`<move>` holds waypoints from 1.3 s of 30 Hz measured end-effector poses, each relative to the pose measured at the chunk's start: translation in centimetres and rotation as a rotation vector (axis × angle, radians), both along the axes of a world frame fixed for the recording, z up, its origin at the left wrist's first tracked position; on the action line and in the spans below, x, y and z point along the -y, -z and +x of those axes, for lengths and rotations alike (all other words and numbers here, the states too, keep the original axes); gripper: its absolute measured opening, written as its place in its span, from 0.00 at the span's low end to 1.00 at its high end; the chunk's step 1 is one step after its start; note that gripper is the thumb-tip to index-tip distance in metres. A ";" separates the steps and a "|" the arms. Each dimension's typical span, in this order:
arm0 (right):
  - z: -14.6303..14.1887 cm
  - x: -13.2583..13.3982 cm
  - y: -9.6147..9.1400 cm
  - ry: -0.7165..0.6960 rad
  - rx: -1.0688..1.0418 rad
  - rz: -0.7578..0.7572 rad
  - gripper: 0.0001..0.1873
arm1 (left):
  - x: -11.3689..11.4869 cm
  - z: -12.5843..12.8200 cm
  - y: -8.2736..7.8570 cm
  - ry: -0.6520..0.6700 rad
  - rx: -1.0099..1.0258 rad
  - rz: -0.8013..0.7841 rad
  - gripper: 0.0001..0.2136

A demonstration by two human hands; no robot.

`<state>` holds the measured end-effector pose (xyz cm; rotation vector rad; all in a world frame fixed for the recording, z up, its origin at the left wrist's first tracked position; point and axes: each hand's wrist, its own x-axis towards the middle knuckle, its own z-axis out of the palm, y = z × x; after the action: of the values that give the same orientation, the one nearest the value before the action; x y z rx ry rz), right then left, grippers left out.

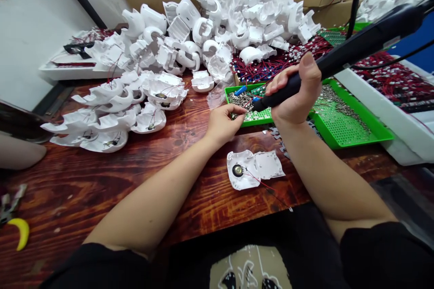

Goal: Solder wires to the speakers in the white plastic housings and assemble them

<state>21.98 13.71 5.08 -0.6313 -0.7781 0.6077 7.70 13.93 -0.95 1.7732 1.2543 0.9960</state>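
Note:
My right hand (298,92) is wrapped round a black electric screwdriver (359,49), its tip pointing down and left over a green tray (259,122) of small metal screws. Close to that tip, my left hand (225,122) has its thumb and forefinger pinched together at the tray's left side; whatever is between them is too small to make out. Below both hands, a white plastic shell (249,185) lies on the wooden table (183,189). A round speaker (238,170) sits in it, with a thin red wire trailing toward the table's front edge.
White shells (210,31) are heaped at the back, and several with speakers (111,133) stand at left. A second green tray (352,137) and a white foam box (393,140) of red wires are at right. Pliers (13,203) with a yellow grip lie front left.

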 end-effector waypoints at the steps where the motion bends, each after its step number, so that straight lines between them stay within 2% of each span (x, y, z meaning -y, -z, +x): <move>1: 0.0 0.1 -0.1 -0.001 0.001 -0.001 0.24 | 0.0 0.1 0.0 0.002 0.012 -0.002 0.06; 6: -0.3 0.3 -0.4 0.001 0.018 0.016 0.27 | 0.0 0.3 0.1 0.018 0.080 -0.007 0.06; 11: -0.5 0.3 0.1 -0.003 0.031 0.001 0.25 | -0.1 0.3 0.4 0.038 0.137 0.010 0.05; 17: -0.7 0.6 -0.1 -0.008 -0.012 -0.011 0.22 | -0.3 0.3 0.4 0.044 0.134 0.013 0.06; 27: -0.8 0.2 -0.1 0.030 -0.019 -0.006 0.24 | -0.3 0.1 0.5 0.058 0.160 0.013 0.09; 33: -1.0 0.2 0.1 0.067 0.013 0.066 0.24 | -0.2 0.1 0.8 0.086 0.251 0.058 0.21; 39: -1.5 0.8 -0.4 0.142 0.043 0.017 0.25 | -0.2 0.2 1.2 0.058 0.315 0.142 0.26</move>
<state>20.50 12.88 5.44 -0.6799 -0.7708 0.4590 7.93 14.10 -2.13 1.6659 0.9509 1.2997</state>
